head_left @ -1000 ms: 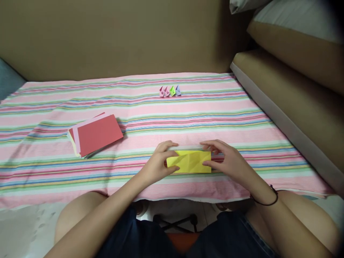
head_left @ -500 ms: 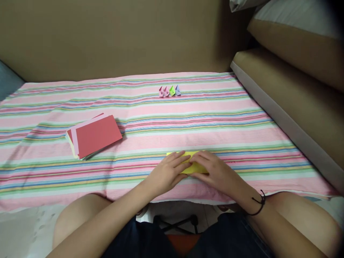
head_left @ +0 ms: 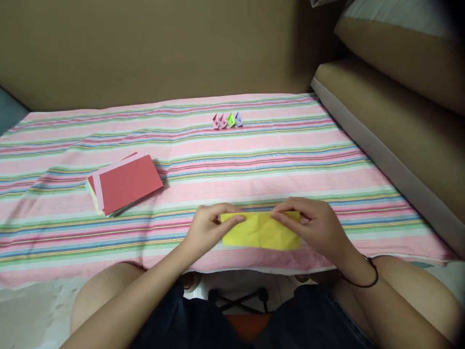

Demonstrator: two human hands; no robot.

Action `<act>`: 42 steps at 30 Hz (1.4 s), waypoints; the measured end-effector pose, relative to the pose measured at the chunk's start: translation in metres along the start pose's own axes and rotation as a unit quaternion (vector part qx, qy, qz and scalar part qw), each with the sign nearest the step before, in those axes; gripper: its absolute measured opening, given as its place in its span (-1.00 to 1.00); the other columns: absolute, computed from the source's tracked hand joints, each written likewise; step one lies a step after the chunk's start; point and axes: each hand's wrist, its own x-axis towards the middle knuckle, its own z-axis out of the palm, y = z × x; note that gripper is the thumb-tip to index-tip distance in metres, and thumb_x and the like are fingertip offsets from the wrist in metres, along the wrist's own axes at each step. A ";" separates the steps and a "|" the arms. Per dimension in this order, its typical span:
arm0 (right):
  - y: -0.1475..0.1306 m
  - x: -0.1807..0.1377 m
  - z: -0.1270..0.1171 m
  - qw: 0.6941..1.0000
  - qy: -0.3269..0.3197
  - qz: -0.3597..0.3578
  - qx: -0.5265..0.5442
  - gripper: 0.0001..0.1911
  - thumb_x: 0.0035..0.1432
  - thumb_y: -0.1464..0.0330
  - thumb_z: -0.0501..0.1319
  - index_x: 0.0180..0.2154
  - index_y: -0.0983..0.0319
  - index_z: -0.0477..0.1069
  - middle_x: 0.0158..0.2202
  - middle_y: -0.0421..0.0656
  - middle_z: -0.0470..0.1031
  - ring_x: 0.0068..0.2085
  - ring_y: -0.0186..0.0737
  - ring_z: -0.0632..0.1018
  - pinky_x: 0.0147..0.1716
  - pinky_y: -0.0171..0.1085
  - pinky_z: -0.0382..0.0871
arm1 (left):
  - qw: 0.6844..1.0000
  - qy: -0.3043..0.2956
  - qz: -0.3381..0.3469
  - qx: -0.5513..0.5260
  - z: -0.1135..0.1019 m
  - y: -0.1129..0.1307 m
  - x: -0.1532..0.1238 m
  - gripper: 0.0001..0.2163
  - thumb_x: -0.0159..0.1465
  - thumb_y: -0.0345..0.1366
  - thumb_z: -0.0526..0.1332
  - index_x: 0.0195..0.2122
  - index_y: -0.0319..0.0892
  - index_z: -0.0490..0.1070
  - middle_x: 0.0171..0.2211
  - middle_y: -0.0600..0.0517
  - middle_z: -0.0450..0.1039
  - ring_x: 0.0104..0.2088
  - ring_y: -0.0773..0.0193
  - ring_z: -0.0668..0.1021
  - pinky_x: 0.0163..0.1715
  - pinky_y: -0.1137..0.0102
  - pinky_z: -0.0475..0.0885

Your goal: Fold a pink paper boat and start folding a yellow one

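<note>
A creased strip of yellow paper [head_left: 261,233] is stretched between my two hands near the front edge of the striped cloth. My left hand [head_left: 209,227] pinches its upper left part, thumb on the near face. Toward the upper right, my right hand [head_left: 314,224] grips the sheet between thumb and fingers. A vertical crease runs down the middle of the paper. The fingertips behind it are hidden.
A stack of coloured paper [head_left: 131,183], red on top, lies at the left. Several small folded paper pieces [head_left: 230,120] stand in a row toward the back of the striped cloth [head_left: 189,179]. Brown cushions [head_left: 392,131] border the right side.
Both hands have moved apart and now hold the yellow paper by its upper edge. Before, they lay over it on the cloth. More of the paper shows now.
</note>
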 end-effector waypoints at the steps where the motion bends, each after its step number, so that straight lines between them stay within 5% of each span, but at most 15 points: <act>1: -0.001 0.001 0.000 0.997 0.006 0.065 0.042 -0.82 0.18 0.24 0.21 -0.36 0.18 0.50 -0.40 -0.19 0.54 -0.38 -0.28 0.52 -0.48 -0.36 0.35 | 0.996 0.005 -0.065 -0.060 -0.001 0.003 0.001 -0.79 0.20 -0.15 0.26 -0.39 -0.22 0.49 -0.62 0.11 0.41 -0.64 0.46 0.40 -0.70 0.59 0.20; 4: 0.003 0.004 0.004 0.973 0.003 0.202 0.116 -0.72 0.08 0.12 0.26 -0.41 0.21 0.50 -0.48 -0.19 0.51 -0.48 -0.30 0.47 -0.59 -0.37 0.26 | 0.964 0.000 -0.185 -0.191 -0.002 0.004 0.004 -0.71 0.15 -0.07 0.29 -0.45 -0.24 0.43 -0.70 0.18 0.21 -0.69 0.51 0.24 -0.69 0.59 0.08; 7: 0.011 0.007 0.008 0.954 -0.006 0.250 0.167 -0.70 0.02 0.11 0.30 -0.43 0.23 0.49 -0.51 -0.20 0.48 -0.51 -0.33 0.44 -0.60 -0.38 0.24 | 0.945 0.013 -0.229 -0.233 0.001 -0.004 0.007 -0.67 0.11 -0.03 0.31 -0.46 -0.25 0.39 -0.67 0.17 0.21 -0.66 0.50 0.24 -0.66 0.57 0.09; 16: 0.022 0.008 0.011 0.931 -0.007 0.252 0.262 -0.70 -0.04 0.19 0.35 -0.28 0.22 0.47 -0.32 -0.14 0.57 -0.28 -0.20 0.57 -0.34 -0.30 0.44 | 0.967 0.054 -0.202 -0.142 0.000 -0.020 0.008 -0.66 0.18 -0.01 0.23 -0.40 -0.25 0.42 -0.72 0.20 0.09 -0.70 0.49 0.19 -0.69 0.55 0.05; 19: 0.028 0.009 0.014 0.947 -0.014 0.241 0.211 -0.64 -0.04 0.20 0.34 -0.19 0.21 0.45 -0.38 -0.15 0.55 -0.29 -0.15 0.58 -0.35 -0.25 0.45 | 0.990 0.079 -0.111 -0.029 -0.002 -0.024 0.010 -0.73 0.24 -0.12 0.20 -0.17 -0.21 0.41 -0.50 0.08 0.41 -0.51 0.36 0.47 -0.54 0.50 0.34; 21: 0.032 0.011 0.018 0.962 0.005 0.233 0.142 -0.64 -0.04 0.21 0.33 -0.17 0.21 0.45 -0.43 -0.18 0.51 -0.33 -0.16 0.56 -0.40 -0.26 0.43 | 0.992 0.083 0.020 0.094 -0.001 -0.025 0.010 -0.72 0.26 -0.22 0.20 -0.03 -0.18 0.36 -0.13 -0.07 0.48 -0.12 0.20 0.52 -0.17 0.31 0.45; 23: 0.036 0.012 0.022 0.970 0.023 0.225 0.084 -0.66 -0.04 0.24 0.32 -0.18 0.21 0.46 -0.45 -0.19 0.49 -0.37 -0.19 0.54 -0.42 -0.27 0.41 | 0.967 0.027 0.156 0.200 0.004 -0.023 0.009 -0.72 0.28 -0.28 0.17 0.01 -0.17 0.35 0.07 -0.11 0.38 0.11 0.11 0.39 0.09 0.16 0.33; 26: 0.038 0.014 0.026 0.977 0.021 0.211 0.038 -0.68 -0.03 0.27 0.31 -0.18 0.21 0.46 -0.46 -0.21 0.46 -0.41 -0.24 0.51 -0.43 -0.29 0.38 | 0.920 -0.087 0.272 0.268 0.020 -0.022 0.005 -0.70 0.33 -0.31 0.11 0.07 -0.18 0.33 0.09 -0.10 0.38 0.17 0.07 0.34 0.13 0.10 0.32; 32: 0.041 0.012 0.017 0.970 0.000 0.242 0.003 -0.69 0.02 0.23 0.28 -0.17 0.19 0.44 -0.47 -0.18 0.52 -0.39 -0.18 0.56 -0.42 -0.26 0.42 | 0.885 -0.074 0.308 0.342 0.044 -0.028 0.002 -0.76 0.35 -0.33 0.07 -0.01 -0.24 0.40 0.04 -0.06 0.44 0.13 0.00 0.39 0.06 0.08 0.41; 37: 0.042 0.008 0.004 0.954 -0.052 0.289 0.067 -0.65 -0.04 0.34 0.31 -0.14 0.19 0.40 -0.45 -0.15 0.58 -0.36 -0.12 0.61 -0.40 -0.24 0.48 | 0.871 -0.061 0.320 0.368 0.044 -0.031 0.000 -0.77 0.34 -0.37 0.09 -0.02 -0.21 0.40 0.04 -0.06 0.44 0.15 0.04 0.39 0.06 0.09 0.41; 42: 0.040 0.008 0.006 0.954 -0.036 0.294 0.055 -0.68 -0.09 0.37 0.33 -0.21 0.19 0.40 -0.46 -0.15 0.58 -0.38 -0.13 0.61 -0.45 -0.25 0.47 | 0.863 -0.067 0.335 0.372 0.042 -0.029 -0.002 -0.72 0.33 -0.42 0.10 0.06 -0.23 0.34 0.08 -0.09 0.40 0.18 0.05 0.34 0.08 0.11 0.39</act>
